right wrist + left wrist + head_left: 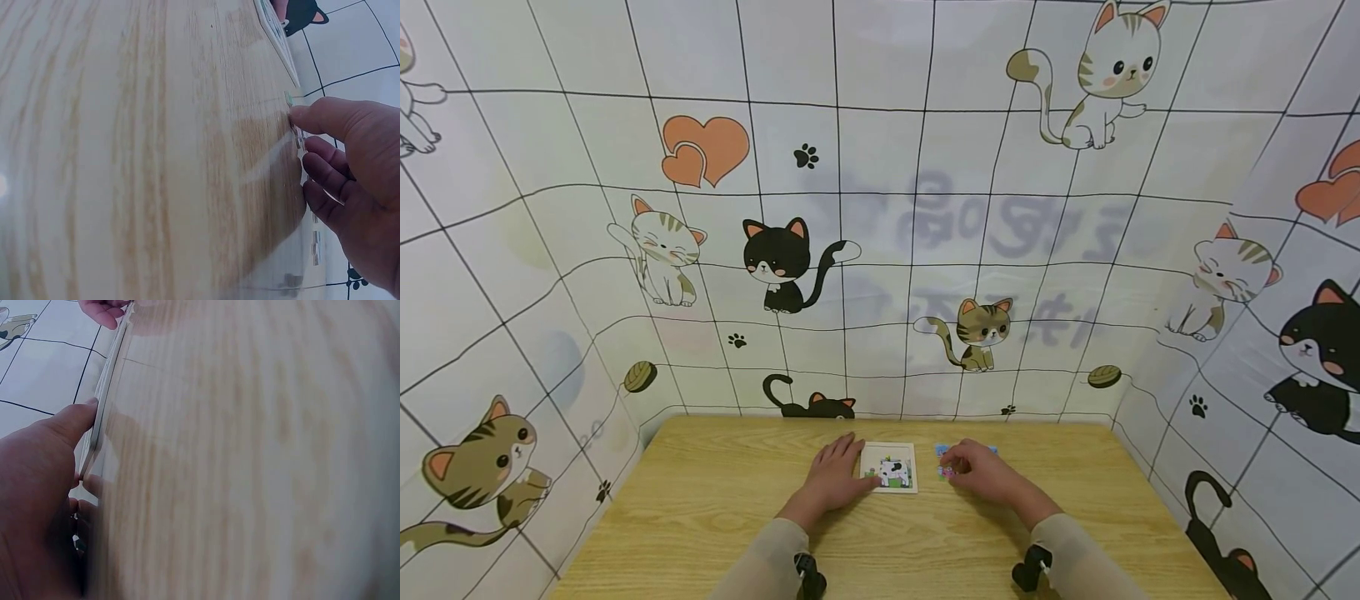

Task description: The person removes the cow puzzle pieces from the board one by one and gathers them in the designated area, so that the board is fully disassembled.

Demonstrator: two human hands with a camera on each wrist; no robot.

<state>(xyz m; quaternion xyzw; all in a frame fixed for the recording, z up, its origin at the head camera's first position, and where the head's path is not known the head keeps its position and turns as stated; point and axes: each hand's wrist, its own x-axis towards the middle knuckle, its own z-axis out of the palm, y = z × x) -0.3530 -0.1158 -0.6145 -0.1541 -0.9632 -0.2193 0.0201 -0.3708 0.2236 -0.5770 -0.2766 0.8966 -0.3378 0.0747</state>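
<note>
A white-rimmed puzzle tray (888, 445) lies flat on the table, with joined pieces showing a black-and-white cow (896, 474) on green in its lower part. My left hand (832, 481) rests at the tray's left side, fingers stretched forward and thumb over the lower left corner. To the right of the tray, my right hand (983, 473) bends over several loose puzzle pieces. Its thumb and fingertips pinch at a small puzzle piece (298, 137) low over the wood. Blue pieces (940, 450) show beyond the fingers; the hand hides part of the group.
The wooden table (715, 500) has a light grain. Behind it and along both sides hangs a white gridded cloth (880, 250) printed with cats and hearts. Both sleeves (775, 554) carry a black wrist mount. Another loose piece (316, 248) lies nearer the right wrist.
</note>
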